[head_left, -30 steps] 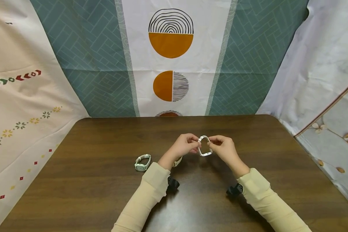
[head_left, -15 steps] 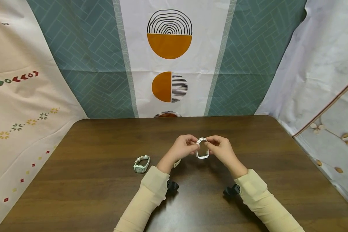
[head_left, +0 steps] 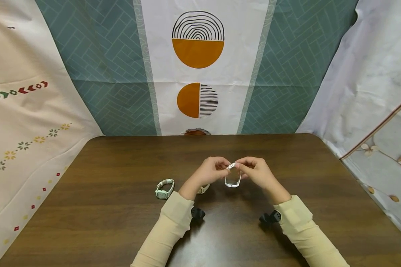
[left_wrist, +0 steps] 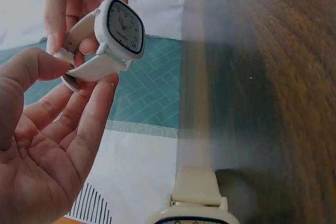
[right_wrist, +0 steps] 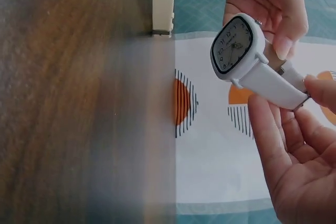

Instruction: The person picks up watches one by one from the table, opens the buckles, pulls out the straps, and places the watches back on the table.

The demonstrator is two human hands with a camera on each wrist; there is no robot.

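A white wristwatch (head_left: 232, 184) is held up above the table between both hands, its strap forming a loop. Its squarish face (left_wrist: 125, 27) with dark rim and numerals hangs away from the fingers. My left hand (head_left: 214, 172) pinches the strap near the buckle, thumb on top and fingers underneath. From the other side my right hand (head_left: 255, 171) pinches the strap between thumb and fingers. In the right wrist view the white strap (right_wrist: 273, 85) runs to the right thumb; whether the buckle is fastened I cannot tell. Behind the left wrist lies a cream watch (head_left: 204, 189), partly hidden.
A pale green watch (head_left: 165, 189) lies on the brown wooden table (head_left: 120, 222), left of the left forearm. Black wrist cameras (head_left: 198, 214) hang under the cuffs. A patterned cloth (head_left: 200, 74) hangs behind the table's far edge.
The hands have come closer together at the top of the strap. The watch has tilted and sunk slightly, and its loop looks narrower. The watches on the table stay put.
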